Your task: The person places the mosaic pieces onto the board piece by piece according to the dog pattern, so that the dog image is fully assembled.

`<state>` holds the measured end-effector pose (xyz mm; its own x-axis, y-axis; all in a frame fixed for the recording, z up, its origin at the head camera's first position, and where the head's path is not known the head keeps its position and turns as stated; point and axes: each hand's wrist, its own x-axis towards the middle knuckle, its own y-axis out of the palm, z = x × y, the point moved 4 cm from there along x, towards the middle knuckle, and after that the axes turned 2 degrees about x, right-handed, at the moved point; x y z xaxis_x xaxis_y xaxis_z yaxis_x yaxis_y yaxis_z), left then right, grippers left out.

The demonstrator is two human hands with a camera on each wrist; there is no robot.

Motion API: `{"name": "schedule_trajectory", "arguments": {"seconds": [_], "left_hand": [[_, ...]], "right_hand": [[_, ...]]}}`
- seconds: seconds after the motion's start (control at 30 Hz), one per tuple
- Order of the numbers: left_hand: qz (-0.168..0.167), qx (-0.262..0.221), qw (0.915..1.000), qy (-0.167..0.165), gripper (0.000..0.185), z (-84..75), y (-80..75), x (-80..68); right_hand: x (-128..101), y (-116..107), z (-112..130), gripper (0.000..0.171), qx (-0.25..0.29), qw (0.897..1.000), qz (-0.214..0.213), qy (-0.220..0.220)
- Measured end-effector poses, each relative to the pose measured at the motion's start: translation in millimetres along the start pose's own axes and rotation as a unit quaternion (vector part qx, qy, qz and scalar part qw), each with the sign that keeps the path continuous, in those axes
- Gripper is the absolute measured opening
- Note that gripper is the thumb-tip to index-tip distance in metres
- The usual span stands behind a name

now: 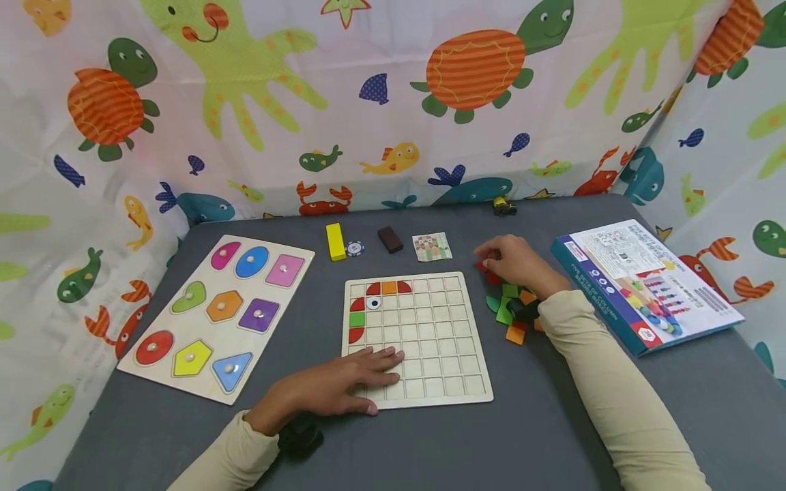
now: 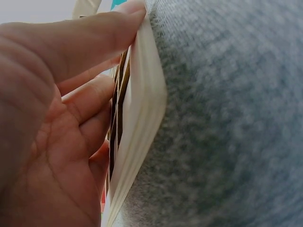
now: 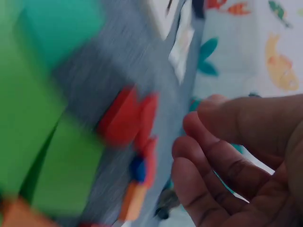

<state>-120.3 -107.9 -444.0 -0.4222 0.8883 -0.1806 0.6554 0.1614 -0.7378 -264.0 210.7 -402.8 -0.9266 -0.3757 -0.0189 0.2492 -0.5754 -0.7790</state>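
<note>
A wooden grid board lies in the middle of the table. Red curved pieces, an orange square, a green square and a round eye piece sit in its upper left cells. My left hand rests on the board's lower left part with fingers stretched out; its thumb lies at the board's edge. Right of the board, my right hand hovers with loosely bent fingers by the red pieces. Nothing shows between its thumb and fingertips. Green pieces lie under its wrist.
On the left lies a shape puzzle board with knobbed pieces. Behind the grid board are a yellow block, a poker chip, a dark brown block and a picture card. A box stands at right, near the forearm.
</note>
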Motion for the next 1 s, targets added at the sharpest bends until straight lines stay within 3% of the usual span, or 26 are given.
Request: {"name": "schedule_trajectory", "arguments": {"seconds": [0.1, 0.27, 0.67, 1.0], "left_hand": [[0.000, -0.008, 0.9999, -0.008, 0.060, 1.6, -0.4, -1.0], [0.005, -0.016, 0.9997, -0.019, 0.059, 3.5, 2.9, -2.9], [-0.003, -0.004, 1.0000, 0.000, 0.060, 2.1, 3.7, -0.1], [0.001, -0.007, 1.0000, -0.003, 0.060, 1.1, 3.6, -0.6]], "right_hand": [[1, -6, -12, 0.027, -0.009, 1.000, -0.006, 0.021], [8, 0, -23, 0.027, -0.033, 0.998, 0.018, 0.045], [14, -4, -36, 0.035, -0.036, 0.995, 0.025, 0.087], [15, -2, -34, 0.021, -0.064, 0.994, 0.012, 0.084]]}}
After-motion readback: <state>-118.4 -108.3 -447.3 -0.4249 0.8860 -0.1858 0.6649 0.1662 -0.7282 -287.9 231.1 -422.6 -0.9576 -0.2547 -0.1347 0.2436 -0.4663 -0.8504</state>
